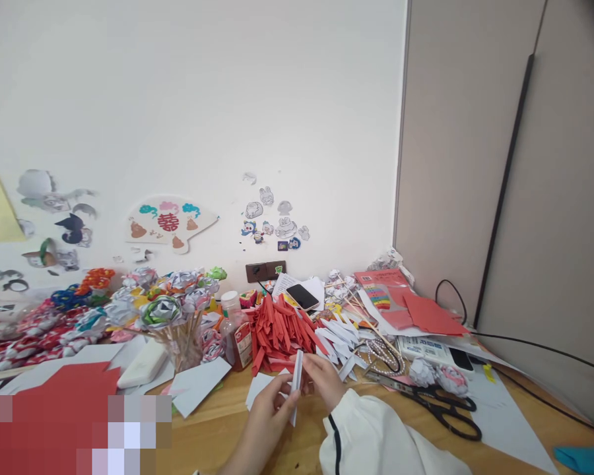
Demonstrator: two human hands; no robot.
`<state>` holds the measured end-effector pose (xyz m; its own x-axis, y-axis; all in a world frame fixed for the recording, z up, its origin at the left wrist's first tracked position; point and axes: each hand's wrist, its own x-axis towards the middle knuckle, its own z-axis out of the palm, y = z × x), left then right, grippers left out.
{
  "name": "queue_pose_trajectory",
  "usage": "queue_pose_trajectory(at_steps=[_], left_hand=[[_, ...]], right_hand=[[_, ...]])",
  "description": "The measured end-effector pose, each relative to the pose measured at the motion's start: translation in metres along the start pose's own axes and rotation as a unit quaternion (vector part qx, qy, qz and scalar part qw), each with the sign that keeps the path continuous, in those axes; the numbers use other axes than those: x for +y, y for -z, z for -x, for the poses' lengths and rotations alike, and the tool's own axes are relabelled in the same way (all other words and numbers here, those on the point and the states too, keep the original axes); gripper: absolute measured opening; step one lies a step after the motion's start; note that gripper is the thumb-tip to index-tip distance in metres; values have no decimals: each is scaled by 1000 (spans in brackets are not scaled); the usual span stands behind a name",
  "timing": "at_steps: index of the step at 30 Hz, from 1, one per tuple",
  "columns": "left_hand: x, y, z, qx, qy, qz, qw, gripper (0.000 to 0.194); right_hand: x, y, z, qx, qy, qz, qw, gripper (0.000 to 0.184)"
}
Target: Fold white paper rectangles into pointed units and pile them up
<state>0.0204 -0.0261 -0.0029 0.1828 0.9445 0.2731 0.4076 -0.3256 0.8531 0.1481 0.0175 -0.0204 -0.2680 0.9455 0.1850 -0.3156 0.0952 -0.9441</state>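
left hand [271, 410]: thumb and fingers closed on the white strip [297, 386]. right hand [327, 380]: fingers curled at the strip's right edge; grip partly hidden, cannot tell. strip: near-upright between both hands, over the table [198, 435]. progress, by judgement: red pieces [280, 333] and white pieces [339, 336] folded; the sheet [200, 386] remains unfolded. clearance: bare wood left of the left hand; scissors [422, 390] crowd the right sleeve [376, 429]; table's front edge out of view.
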Motion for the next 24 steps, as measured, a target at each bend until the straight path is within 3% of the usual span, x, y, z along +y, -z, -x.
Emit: queue_pose_trajectory(at_steps=[11,20,24], left_hand=[[3,7,0,44,37,25,998,25],[-4,9,-1,75,30,19,997,25],[-4,9,-4,47,19,12,999,29]], right_hand=[[-3,-3,3,-57,45,98,993,36],[-2,2,2,-48,112,209,970,31],[-5,0,4,-38,116,239,963,27]])
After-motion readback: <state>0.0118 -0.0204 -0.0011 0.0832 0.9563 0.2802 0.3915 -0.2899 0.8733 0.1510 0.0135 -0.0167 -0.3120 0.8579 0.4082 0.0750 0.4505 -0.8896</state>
